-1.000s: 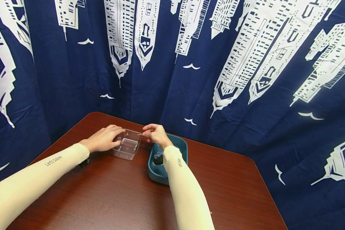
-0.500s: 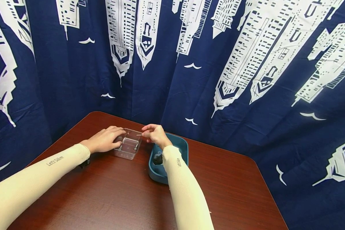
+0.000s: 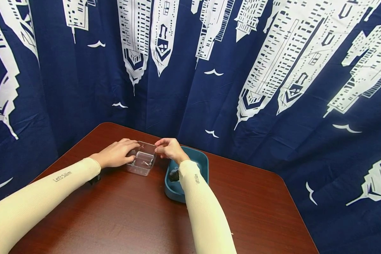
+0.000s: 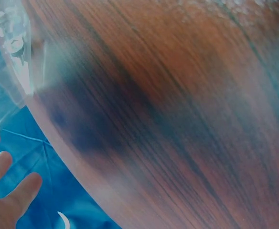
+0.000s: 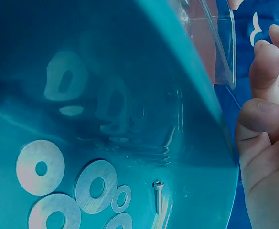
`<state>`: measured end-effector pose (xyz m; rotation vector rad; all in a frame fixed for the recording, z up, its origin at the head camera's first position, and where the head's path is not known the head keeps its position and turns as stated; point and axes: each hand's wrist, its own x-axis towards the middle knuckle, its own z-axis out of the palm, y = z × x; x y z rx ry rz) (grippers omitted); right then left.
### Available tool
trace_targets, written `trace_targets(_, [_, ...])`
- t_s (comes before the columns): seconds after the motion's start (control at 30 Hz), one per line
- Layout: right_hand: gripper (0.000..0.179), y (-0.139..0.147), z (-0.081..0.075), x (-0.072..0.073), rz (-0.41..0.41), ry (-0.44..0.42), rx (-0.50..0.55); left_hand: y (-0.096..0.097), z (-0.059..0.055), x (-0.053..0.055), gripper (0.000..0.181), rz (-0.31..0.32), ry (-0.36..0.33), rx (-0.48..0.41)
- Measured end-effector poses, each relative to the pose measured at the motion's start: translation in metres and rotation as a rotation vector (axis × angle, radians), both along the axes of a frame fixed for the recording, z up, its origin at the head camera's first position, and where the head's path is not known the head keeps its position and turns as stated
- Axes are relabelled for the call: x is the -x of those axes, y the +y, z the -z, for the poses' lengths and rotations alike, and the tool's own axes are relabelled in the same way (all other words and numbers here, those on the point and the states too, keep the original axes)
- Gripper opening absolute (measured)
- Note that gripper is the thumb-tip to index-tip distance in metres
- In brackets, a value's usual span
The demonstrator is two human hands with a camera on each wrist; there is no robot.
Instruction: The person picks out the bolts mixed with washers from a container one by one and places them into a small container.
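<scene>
My left hand (image 3: 115,153) rests with extended fingers over the left side of a clear plastic box (image 3: 138,171); in the left wrist view its fingertips (image 4: 27,188) are spread beside the box. Divider walls and a few small metal pieces (image 3: 148,163) show inside it. At the box's right edge is my right hand (image 3: 171,149). The right wrist view shows its thumb and forefinger bent loosely and apart, nothing visible between them. Below that wrist, the blue bin (image 3: 174,197) contains several flat washers (image 5: 40,167) and a socket-head screw (image 5: 158,196).
The brown table (image 3: 136,211) has a rounded back left corner. A dark blue curtain (image 3: 177,106) with white building prints hangs behind it. Black wrist cameras sit under both forearms, the right one (image 3: 174,176) over the bin.
The thin metal piece pinched by the right hand earlier has left its fingers, and a small piece now shows in the box. The right hand shifted slightly left; the left hand stayed.
</scene>
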<state>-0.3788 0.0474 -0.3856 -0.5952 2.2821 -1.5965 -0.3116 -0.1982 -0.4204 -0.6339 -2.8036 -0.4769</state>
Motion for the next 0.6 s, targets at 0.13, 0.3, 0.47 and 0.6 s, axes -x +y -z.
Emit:
trace_targets(0.13, [0.035, 0.002, 0.0, 0.0, -0.004, 0.008, 0.003, 0.0, 0.001, 0.001, 0.054, -0.006, -0.004, 0.008])
trace_targets(0.3, [0.032, 0.007, 0.0, -0.001, 0.007, 0.006, 0.02, 0.002, -0.001, -0.001, 0.053, -0.005, -0.003, 0.011])
trace_targets(0.47, [0.029, 0.013, -0.001, -0.001, 0.019, 0.024, 0.033, 0.003, -0.002, -0.002, 0.053, -0.006, 0.004, 0.018])
trace_targets(0.6, [0.025, 0.02, -0.003, -0.002, 0.025, 0.045, 0.03, 0.002, -0.003, -0.002, 0.054, -0.002, 0.01, 0.021])
